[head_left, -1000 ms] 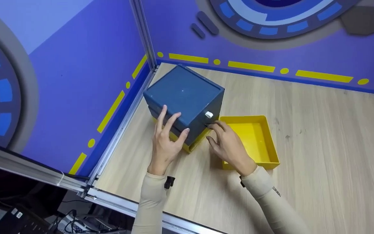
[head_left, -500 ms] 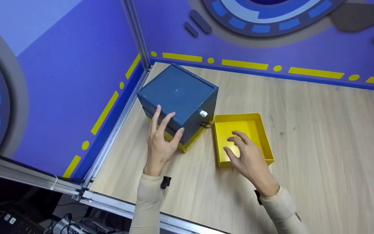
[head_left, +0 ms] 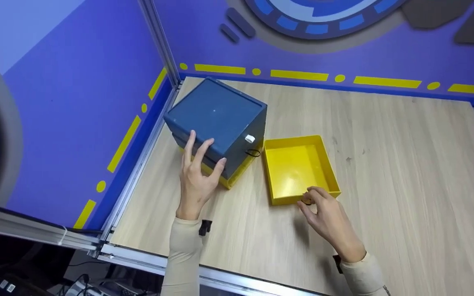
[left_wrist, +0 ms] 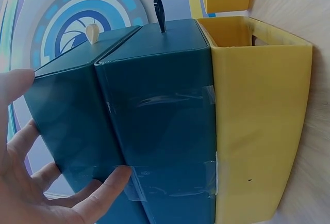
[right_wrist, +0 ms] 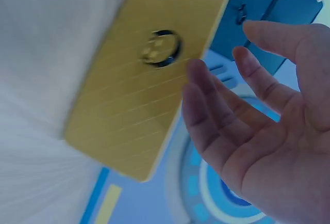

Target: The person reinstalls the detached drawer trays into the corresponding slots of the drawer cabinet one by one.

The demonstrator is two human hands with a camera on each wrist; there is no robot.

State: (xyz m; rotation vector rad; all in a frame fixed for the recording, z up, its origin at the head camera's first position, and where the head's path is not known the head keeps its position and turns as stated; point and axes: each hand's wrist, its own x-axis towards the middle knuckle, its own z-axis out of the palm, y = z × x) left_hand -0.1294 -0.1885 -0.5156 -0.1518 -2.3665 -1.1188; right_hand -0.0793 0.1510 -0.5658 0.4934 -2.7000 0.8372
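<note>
bracing cabinet by counter's left edge with splayed left hand
worth squaring parted right hand to drawer's ring

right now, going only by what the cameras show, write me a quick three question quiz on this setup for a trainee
1. Multiple choice: what colour is the loop on the upper blue box?
a) black
b) white
c) red

2. Short answer: in the head view, which hand is nearer the yellow tray?

3. True or false: the left hand is gripping the yellow tray.

Key:
1. b, white.
2. The right hand, its fingertips by the tray's near wall.
3. False: the left hand touches the upper blue box.
</note>
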